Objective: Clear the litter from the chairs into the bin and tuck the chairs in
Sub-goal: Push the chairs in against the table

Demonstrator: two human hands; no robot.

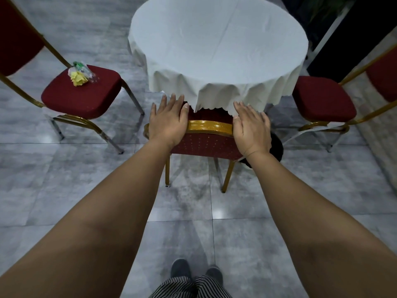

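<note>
A red chair with a gold frame [209, 126] stands in front of me, its seat under the round table's white cloth [217, 46]. My left hand [168, 120] lies flat on the left end of its backrest top, fingers straight. My right hand [250, 125] lies flat on the right end, fingers straight too. A second red chair [83, 93] stands pulled out at the left. On its seat lie a crumpled yellow paper [79, 78] and a clear plastic bottle [84, 68]. A third red chair [322, 97] stands pulled out at the right with a bare seat.
Grey tiled floor [189, 211] lies all around. A dark round object [277, 147], partly hidden, sits behind my right wrist beside the middle chair. A dark wall panel [354, 33] stands at the back right. My feet [196, 273] show at the bottom.
</note>
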